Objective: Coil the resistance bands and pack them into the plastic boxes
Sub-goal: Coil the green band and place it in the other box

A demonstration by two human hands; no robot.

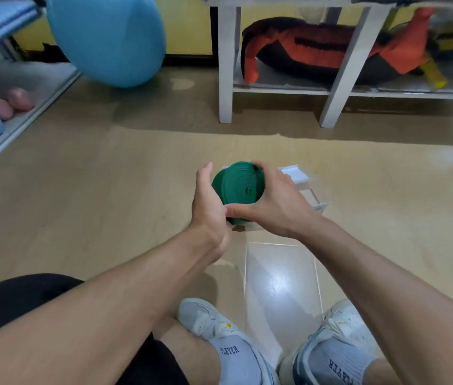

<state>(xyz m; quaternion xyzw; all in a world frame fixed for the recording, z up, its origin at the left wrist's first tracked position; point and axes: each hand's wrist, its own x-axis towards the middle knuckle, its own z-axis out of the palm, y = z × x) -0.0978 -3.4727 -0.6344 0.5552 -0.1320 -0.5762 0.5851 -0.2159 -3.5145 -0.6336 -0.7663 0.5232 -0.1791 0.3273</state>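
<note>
Soft indoor light, floor glare, blurred warped edges

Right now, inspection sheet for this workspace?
Surface: light wooden floor.
Job's things: coiled green resistance band held over a clear plastic box; clear flat lid-like panel lies between the feet.
Clutter: nothing seen.
Hands: left hand and right hand both grip the band.
Cables: nothing seen.
Surroundings: blue exercise ball, white shelf unit, red-and-black bag.
</note>
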